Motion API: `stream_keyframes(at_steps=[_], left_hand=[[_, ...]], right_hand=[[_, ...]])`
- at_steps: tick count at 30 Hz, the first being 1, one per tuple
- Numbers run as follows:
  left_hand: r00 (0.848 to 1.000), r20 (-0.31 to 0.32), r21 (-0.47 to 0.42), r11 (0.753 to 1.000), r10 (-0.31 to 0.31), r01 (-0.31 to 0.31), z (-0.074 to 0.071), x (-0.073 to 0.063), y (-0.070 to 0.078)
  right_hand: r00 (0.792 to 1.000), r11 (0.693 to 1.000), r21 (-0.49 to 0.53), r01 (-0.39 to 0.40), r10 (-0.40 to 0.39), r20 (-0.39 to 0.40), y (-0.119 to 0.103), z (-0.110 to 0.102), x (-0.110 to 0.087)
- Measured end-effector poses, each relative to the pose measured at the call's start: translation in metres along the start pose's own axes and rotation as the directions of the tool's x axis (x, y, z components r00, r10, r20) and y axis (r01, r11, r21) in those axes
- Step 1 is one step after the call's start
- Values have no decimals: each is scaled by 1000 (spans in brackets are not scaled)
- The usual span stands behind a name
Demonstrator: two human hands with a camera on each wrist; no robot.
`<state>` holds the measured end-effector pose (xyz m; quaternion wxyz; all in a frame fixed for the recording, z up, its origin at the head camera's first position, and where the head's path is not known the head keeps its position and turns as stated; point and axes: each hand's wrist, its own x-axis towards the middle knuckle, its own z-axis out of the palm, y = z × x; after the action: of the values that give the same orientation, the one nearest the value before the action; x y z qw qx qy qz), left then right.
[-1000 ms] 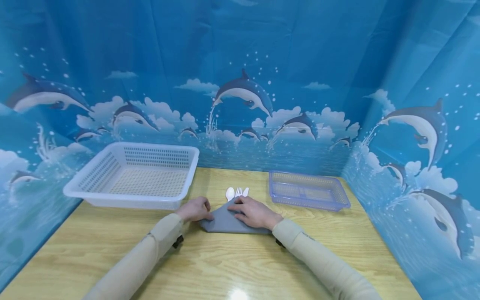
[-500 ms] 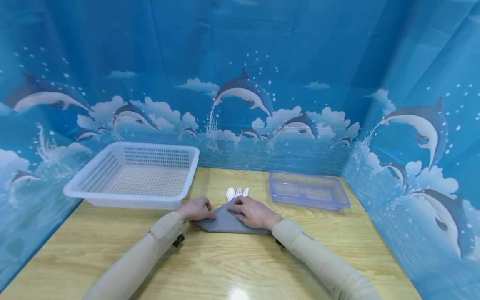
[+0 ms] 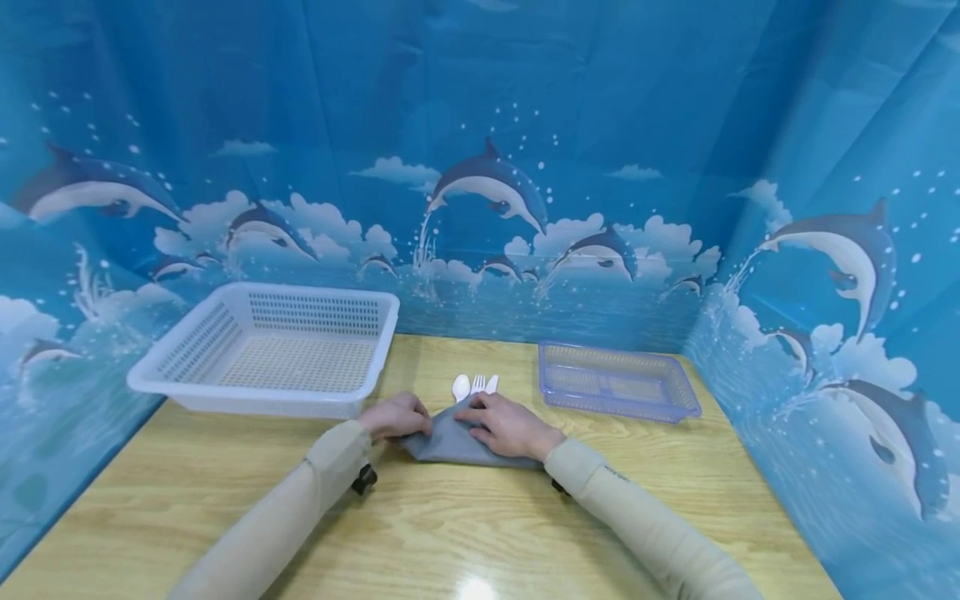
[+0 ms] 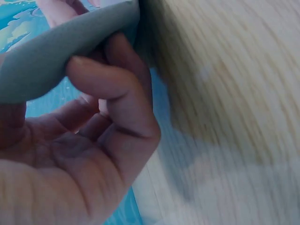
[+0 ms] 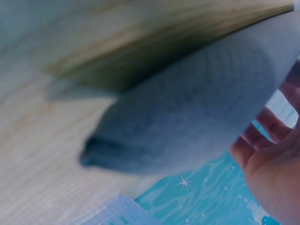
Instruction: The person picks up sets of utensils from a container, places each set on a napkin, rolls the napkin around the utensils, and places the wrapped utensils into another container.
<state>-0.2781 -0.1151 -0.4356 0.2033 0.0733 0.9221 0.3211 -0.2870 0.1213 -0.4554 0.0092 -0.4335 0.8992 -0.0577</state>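
Cloth: the grey cloth (image 3: pixel 447 443) is lying on the table (image 3: pixel 465 525), in front of the person and between the two hands, partly covered by both.
Left grip: the left hand (image 3: pixel 396 416) is pinching the cloth's left side; in the left wrist view, thumb and bent fingers are clamping its edge, which is standing off the wood.
Right grip: the right hand (image 3: pixel 513 426) is resting on the cloth's upper right part, its thumb and forefinger lying apart on the surface, pinching nothing that shows.
Cloth's direction: its long axis is running left to right; the long lower edge is facing the person, and the sides are narrowing toward a top that is pointing away, by the right fingertips.
Cutlery: the spoon (image 3: pixel 461 387), fork (image 3: pixel 478 383) and knife (image 3: pixel 492 383) are lying side by side in that order from the left, their heads sticking out beyond the cloth and pointing away from the person; the cloth is hiding their lower parts.
Basket: the white basket (image 3: pixel 247 399) is standing left of the cloth, near the left hand.
Tray: the purple tray (image 3: pixel 622 407) is sitting to the right, farther back than the right hand.
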Motion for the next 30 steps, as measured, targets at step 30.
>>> stream_keyframes(at_steps=[30], left_hand=[[987,-123,87,992,107,-97,20,-5,27]], right_hand=[[999,998,40,-46,45,17,-2,-1,0]])
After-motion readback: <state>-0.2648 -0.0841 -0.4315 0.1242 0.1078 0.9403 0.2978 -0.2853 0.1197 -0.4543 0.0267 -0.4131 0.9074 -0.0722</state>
